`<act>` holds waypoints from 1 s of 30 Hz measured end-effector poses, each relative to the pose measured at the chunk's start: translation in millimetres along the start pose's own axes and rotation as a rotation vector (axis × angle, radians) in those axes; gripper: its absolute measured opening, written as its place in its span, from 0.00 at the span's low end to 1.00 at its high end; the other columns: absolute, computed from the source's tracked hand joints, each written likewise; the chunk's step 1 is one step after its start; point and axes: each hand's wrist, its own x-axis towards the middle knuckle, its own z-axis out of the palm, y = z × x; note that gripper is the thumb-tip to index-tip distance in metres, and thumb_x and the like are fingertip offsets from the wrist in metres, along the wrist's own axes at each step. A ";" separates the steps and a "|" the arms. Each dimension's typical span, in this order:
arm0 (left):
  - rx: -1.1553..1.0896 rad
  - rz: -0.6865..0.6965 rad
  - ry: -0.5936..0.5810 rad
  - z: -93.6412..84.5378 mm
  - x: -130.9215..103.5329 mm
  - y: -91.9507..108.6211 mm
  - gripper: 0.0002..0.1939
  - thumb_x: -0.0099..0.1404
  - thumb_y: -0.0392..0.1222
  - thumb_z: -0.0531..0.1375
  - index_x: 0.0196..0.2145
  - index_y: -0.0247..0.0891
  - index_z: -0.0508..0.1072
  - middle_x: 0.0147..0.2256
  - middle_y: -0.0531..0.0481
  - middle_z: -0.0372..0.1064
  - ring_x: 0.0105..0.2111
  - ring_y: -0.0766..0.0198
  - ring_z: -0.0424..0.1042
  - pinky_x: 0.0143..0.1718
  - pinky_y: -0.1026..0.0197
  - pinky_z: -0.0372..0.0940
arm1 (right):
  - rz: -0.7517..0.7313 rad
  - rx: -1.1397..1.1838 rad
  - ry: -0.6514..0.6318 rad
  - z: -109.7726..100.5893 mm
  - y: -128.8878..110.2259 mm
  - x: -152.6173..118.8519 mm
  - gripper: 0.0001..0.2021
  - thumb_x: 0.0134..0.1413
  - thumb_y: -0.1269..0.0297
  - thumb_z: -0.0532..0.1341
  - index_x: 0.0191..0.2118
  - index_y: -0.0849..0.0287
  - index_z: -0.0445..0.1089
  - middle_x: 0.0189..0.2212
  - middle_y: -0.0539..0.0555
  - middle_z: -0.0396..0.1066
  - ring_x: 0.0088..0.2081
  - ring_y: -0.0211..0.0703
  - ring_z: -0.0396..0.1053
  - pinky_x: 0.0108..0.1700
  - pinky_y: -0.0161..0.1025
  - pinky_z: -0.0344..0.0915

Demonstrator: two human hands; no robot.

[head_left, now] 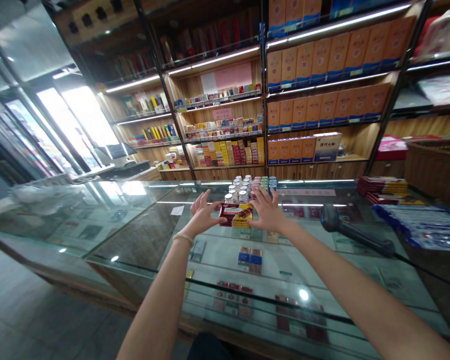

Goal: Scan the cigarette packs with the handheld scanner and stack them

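Observation:
A short stack of red-and-yellow snack packets (233, 214) is between my two hands at the middle of the glass counter. My left hand (204, 214) takes its left end, thumb at the front corner and index finger at the back, other fingers raised. At the opposite end my right hand (267, 210) grips in the same way, its other fingers spread. Whether the stack rests on the glass or is slightly lifted, I cannot tell. Just behind it stand several small white-lidded containers (243, 187), with green ones (263, 182) and blue ones (272, 183) alongside.
To the right, a black handheld scanner (354, 237) lies on the counter with its cable. Beyond it are more red-and-yellow packets (382, 186), blue-and-white packets (427, 225) and a wicker basket (435, 167). Boxed goods (333, 55) fill the back shelves. A paper slip (177, 210) lies left.

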 end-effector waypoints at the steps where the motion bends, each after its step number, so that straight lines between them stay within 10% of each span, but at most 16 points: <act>1: -0.009 -0.009 -0.012 2.5 0.1 -1.6 0.34 0.56 0.63 0.72 0.58 0.54 0.78 0.75 0.45 0.43 0.74 0.34 0.44 0.73 0.34 0.43 | 0.005 0.000 -0.003 2.1 -1.0 -0.4 0.28 0.55 0.45 0.64 0.55 0.59 0.75 0.76 0.66 0.48 0.75 0.61 0.43 0.73 0.62 0.26; 24: -0.005 -0.074 -0.092 32.8 -7.0 -4.7 0.29 0.66 0.62 0.64 0.62 0.55 0.75 0.76 0.47 0.45 0.75 0.36 0.41 0.71 0.33 0.45 | 0.062 -0.049 0.043 23.0 -11.4 -20.9 0.33 0.66 0.41 0.55 0.65 0.62 0.68 0.75 0.68 0.48 0.75 0.60 0.44 0.73 0.61 0.25; 30: 0.074 -0.032 0.050 29.0 -18.4 0.5 0.28 0.65 0.66 0.63 0.57 0.52 0.80 0.74 0.44 0.51 0.75 0.37 0.43 0.71 0.30 0.39 | 0.100 -0.066 0.098 13.8 -15.0 -24.6 0.29 0.67 0.38 0.54 0.46 0.61 0.78 0.74 0.69 0.52 0.74 0.61 0.46 0.72 0.62 0.30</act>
